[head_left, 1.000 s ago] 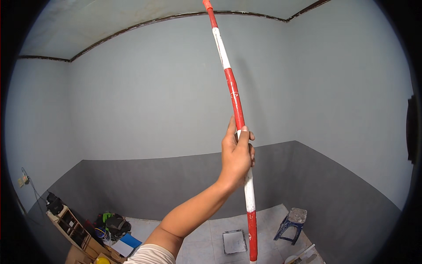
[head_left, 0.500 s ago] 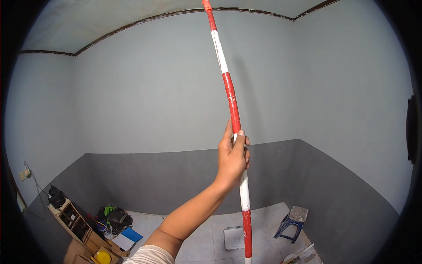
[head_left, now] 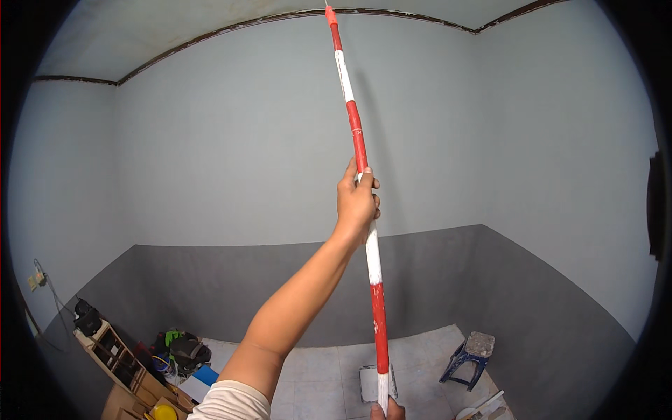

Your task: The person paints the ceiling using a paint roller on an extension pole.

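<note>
A long pole [head_left: 379, 322] banded in red and white rises through the middle of the view, leaning slightly left toward its top. My left hand [head_left: 357, 199], on an outstretched arm, is closed around a white band at mid-height, its index finger lying along the pole. Lower down, my right hand [head_left: 389, 409] grips the bottom white part; the lower edge cuts off most of it. An orange-red end piece [head_left: 331, 15] tops the pole, with a thin rod running out of view above. What the rod carries is hidden.
A paint-spotted blue stool [head_left: 469, 358] stands right on the tiled floor. A shallow square tray [head_left: 369, 385] lies behind the pole's lower end. At left are a wooden shelf [head_left: 119, 357], bags [head_left: 185, 350] and a yellow helmet-like object [head_left: 165, 413]. Walls are light grey above dark grey.
The pole and my left hand have moved up and a little left, with the left arm stretched further. My right hand has come into view at the bottom.
</note>
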`<action>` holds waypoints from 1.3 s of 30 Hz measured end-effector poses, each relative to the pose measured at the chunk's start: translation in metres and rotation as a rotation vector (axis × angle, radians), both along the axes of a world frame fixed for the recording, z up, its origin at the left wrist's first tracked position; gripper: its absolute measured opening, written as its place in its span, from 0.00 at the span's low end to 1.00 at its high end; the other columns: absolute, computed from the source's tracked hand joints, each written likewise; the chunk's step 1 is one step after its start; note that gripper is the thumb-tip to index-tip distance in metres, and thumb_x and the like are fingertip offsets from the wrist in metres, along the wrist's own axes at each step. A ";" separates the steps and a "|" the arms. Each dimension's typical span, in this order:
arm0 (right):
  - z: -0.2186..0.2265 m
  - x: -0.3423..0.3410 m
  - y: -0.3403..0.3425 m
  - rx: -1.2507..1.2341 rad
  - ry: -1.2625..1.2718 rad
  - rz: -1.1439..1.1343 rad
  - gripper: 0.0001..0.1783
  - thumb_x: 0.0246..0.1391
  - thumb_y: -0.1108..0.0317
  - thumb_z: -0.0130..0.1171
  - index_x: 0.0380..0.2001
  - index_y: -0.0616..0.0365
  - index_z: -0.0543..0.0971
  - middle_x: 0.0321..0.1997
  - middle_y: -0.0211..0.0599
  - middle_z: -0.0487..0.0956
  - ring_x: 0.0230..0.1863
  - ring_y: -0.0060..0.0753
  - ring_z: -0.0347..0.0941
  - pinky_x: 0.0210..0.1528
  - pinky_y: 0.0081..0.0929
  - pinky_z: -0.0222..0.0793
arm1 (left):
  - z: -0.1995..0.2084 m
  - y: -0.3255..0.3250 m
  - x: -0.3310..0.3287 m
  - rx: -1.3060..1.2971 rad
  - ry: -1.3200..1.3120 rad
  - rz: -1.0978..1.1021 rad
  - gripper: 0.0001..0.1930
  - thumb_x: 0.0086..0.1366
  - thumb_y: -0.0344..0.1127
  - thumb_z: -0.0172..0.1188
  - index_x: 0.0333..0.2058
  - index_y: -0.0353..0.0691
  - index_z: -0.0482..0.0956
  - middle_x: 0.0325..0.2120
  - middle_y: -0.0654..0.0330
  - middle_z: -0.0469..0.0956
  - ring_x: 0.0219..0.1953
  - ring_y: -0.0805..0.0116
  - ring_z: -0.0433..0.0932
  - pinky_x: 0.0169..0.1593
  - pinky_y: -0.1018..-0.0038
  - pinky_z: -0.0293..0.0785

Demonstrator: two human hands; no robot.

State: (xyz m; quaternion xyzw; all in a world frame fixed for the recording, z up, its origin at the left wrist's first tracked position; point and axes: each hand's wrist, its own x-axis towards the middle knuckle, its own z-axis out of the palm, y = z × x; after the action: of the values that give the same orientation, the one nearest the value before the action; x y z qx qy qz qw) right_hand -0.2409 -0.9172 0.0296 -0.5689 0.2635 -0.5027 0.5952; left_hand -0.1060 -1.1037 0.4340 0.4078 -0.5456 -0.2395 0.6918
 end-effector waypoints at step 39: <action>-0.045 -0.002 -0.016 -0.166 0.377 -0.163 0.31 0.65 0.61 0.54 0.59 0.81 0.65 0.18 0.55 0.73 0.16 0.45 0.70 0.22 0.44 0.63 | 0.011 -0.004 0.006 0.025 0.036 -0.012 0.27 0.76 0.37 0.44 0.71 0.44 0.53 0.32 0.64 0.67 0.18 0.80 0.60 0.21 0.80 0.60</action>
State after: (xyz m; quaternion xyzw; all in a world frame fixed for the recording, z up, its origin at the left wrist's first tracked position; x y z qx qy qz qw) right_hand -0.2431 -0.9327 -0.0155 -0.6767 0.3729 -0.4540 0.4438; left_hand -0.0996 -1.1074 0.4449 0.4088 -0.5324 -0.2578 0.6950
